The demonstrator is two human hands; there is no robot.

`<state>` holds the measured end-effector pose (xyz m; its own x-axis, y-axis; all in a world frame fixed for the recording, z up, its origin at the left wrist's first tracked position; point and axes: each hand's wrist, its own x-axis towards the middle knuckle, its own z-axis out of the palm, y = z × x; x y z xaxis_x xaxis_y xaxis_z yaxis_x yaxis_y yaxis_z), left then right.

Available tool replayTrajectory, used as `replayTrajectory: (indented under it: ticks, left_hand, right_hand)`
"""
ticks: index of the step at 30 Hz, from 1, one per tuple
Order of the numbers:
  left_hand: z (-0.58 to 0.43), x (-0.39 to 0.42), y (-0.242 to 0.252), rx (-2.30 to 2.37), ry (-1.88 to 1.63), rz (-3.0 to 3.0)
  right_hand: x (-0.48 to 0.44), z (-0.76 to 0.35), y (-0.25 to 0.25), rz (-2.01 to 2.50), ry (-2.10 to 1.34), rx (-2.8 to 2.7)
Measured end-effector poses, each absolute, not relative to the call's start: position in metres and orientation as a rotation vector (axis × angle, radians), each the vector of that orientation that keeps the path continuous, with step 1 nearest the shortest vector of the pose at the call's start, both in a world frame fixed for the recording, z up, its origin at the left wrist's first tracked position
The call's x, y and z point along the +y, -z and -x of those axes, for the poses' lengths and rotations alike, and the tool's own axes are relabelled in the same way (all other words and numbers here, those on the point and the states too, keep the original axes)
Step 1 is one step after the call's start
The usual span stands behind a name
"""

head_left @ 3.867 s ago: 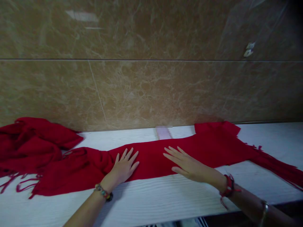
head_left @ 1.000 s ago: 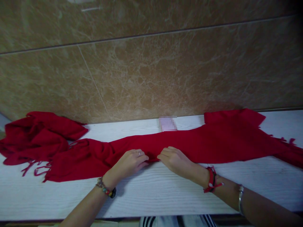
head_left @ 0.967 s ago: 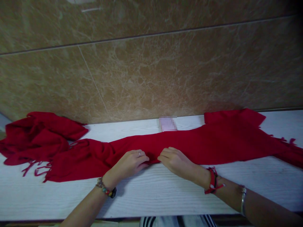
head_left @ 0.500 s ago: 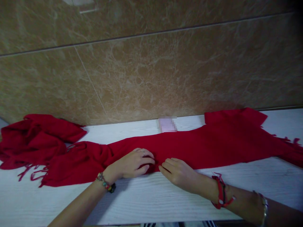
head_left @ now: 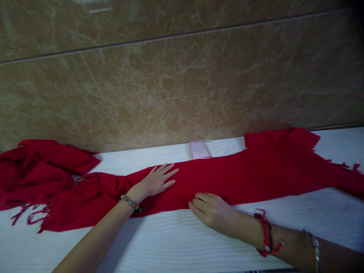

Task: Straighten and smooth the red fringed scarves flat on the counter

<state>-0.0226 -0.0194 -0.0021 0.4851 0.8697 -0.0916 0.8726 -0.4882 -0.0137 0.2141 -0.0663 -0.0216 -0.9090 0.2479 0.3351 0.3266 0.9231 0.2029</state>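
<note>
A long red scarf (head_left: 256, 174) with fringed ends lies stretched across the white tabletop, folded into a lengthwise band. My left hand (head_left: 156, 181) rests flat on it left of the middle, fingers spread, a ring on one finger. At the scarf's near edge my right hand (head_left: 209, 209) is closed, its fingers curled on the border of the cloth; the fingertips are partly hidden. Wrinkles run through the scarf's left part, and its right part is smooth, with a flap turned toward the wall.
A crumpled red cloth (head_left: 42, 167) is heaped at the far left. Against the brown marbled wall (head_left: 170, 87), behind the scarf, lies a small pale pink item (head_left: 199, 149), blurred over. The white table (head_left: 170, 242) runs along the wall.
My left hand has moved up and left from the near edge onto the scarf, and its fingers have spread flat. The right hand has stayed almost in place.
</note>
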Motion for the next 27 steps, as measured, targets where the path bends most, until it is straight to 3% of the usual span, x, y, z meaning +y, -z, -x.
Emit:
replayTrajectory:
  ticks: [4,10,14,19,27]
  left_hand:
    - [0.035,-0.011,0.008,1.893,0.099,-2.589]
    - [0.011,-0.04,0.003,1.369,0.08,-2.749]
    - [0.012,-0.044,0.004,1.386,0.133,-2.695]
    - [0.014,-0.043,0.005,1.484,0.082,-2.654]
    - [0.014,-0.047,0.0,1.671,0.137,-2.497]
  right_hand:
    - [-0.065,-0.211,0.023,0.59,0.09,-2.775]
    - [-0.067,-0.21,0.024,0.741,-0.294,-2.649]
    - [-0.062,-0.22,0.011,0.725,-0.422,-2.675]
    - [-0.052,-0.227,-0.001,0.831,-0.339,-2.739]
    - [-0.051,-0.251,0.019,1.037,-0.198,-2.861]
